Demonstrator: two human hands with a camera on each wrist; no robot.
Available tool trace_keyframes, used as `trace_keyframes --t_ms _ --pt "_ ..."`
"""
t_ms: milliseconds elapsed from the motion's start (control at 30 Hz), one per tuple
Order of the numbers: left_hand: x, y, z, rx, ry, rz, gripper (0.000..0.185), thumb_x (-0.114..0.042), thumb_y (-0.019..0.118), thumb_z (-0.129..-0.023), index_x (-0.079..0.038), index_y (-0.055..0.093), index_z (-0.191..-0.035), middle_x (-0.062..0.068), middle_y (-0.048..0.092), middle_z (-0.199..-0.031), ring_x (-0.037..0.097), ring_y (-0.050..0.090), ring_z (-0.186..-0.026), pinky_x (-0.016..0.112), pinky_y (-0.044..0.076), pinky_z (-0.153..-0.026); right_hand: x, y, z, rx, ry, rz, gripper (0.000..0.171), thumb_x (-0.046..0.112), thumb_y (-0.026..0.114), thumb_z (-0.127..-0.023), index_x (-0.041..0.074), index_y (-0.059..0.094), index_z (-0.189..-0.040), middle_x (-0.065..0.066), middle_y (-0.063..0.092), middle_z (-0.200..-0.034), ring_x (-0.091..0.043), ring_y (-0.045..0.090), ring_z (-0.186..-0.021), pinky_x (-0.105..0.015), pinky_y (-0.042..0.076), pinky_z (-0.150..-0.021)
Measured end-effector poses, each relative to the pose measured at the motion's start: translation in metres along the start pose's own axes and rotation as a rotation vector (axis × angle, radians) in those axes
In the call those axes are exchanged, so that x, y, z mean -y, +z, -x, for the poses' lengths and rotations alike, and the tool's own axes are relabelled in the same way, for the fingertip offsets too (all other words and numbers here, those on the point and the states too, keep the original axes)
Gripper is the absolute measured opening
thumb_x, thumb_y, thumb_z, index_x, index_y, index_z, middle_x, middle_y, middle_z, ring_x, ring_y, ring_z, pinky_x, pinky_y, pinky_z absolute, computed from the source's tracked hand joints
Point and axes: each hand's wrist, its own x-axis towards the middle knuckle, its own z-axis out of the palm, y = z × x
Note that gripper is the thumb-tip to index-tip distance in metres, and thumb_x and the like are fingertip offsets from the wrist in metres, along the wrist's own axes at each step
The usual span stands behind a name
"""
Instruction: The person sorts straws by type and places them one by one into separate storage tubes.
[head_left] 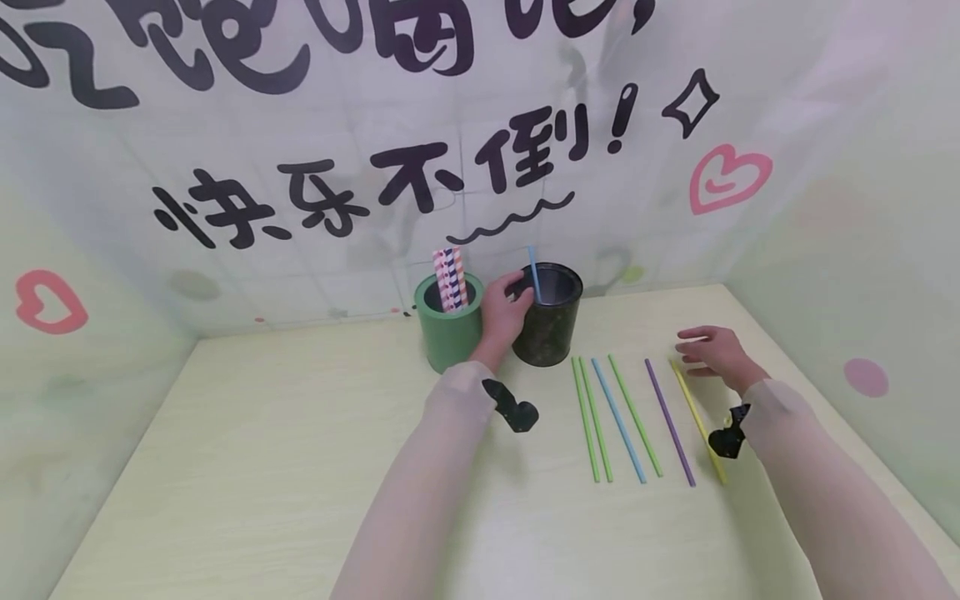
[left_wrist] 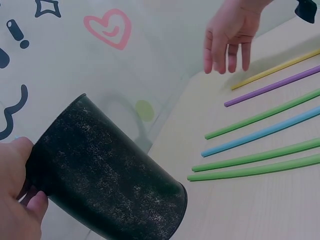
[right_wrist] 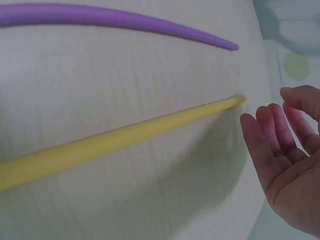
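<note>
Left hand (left_wrist: 15,200) cut off by left wrist frame edge; black cup (left_wrist: 105,175) interior hidden there

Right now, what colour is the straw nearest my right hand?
Yellow. The straw lies just off the right hand's fingertips, clearest in the right wrist view.

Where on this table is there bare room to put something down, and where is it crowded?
Bare room: the wide near-left stretch of table, left of the left sleeve and in front of the green cup. Crowded: the right half, where six straws lie in a row between the black cup, gripped by the left hand, and the open right hand.
</note>
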Motion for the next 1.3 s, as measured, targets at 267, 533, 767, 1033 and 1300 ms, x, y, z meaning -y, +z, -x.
trace_keyframes --t_ms 267,533,767,1033,1300 --pt "0.0 0.0 0.001 0.001 0.006 -0.01 0.035 -0.006 0.06 -0.087 0.0 0.057 -0.121 0.016 0.053 -0.124 0.025 0.05 -0.115 0.027 0.042 -0.095 -0.023 0.0 0.001 -0.014 0.07 0.032 0.051 0.018 0.057 -0.091 -0.011 0.039 -0.129 0.003 0.061 -0.087 -0.006 0.057 -0.073 -0.024 0.053 -0.066" --pt "0.001 -0.001 0.001 0.012 0.012 0.01 0.035 -0.006 0.059 -0.088 0.0 0.056 -0.122 0.016 0.053 -0.125 0.025 0.049 -0.116 0.028 0.042 -0.094 -0.031 0.006 0.0 -0.05 0.079 0.092 0.055 0.027 0.062 -0.087 -0.007 0.044 -0.128 -0.007 0.055 -0.098 -0.012 0.051 -0.075 -0.02 0.05 -0.063" --pt "0.002 -0.001 0.001 0.013 0.023 0.017 0.035 -0.005 0.059 -0.088 0.001 0.056 -0.122 0.016 0.052 -0.125 0.025 0.049 -0.116 0.028 0.042 -0.094 -0.036 0.009 0.001 -0.046 0.064 0.123 0.057 0.029 0.064 -0.086 -0.005 0.046 -0.127 -0.013 0.053 -0.11 -0.015 0.048 -0.08 -0.02 0.047 -0.064" --pt "0.002 0.003 0.005 -0.002 0.026 0.002 0.035 -0.005 0.059 -0.087 0.0 0.056 -0.122 0.016 0.052 -0.124 0.024 0.05 -0.116 0.027 0.042 -0.094 -0.041 0.008 0.0 -0.034 0.02 0.119 0.053 0.021 0.067 -0.084 -0.007 0.048 -0.125 -0.008 0.055 -0.101 -0.013 0.049 -0.075 -0.021 0.047 -0.063" --pt "0.003 0.005 0.009 -0.018 0.022 0.013 0.035 -0.005 0.059 -0.088 0.001 0.056 -0.122 0.016 0.052 -0.125 0.024 0.049 -0.116 0.027 0.043 -0.094 -0.04 0.006 0.0 -0.016 -0.022 0.103 0.05 0.014 0.067 -0.084 -0.011 0.047 -0.123 -0.002 0.054 -0.09 -0.008 0.05 -0.07 -0.02 0.049 -0.061"
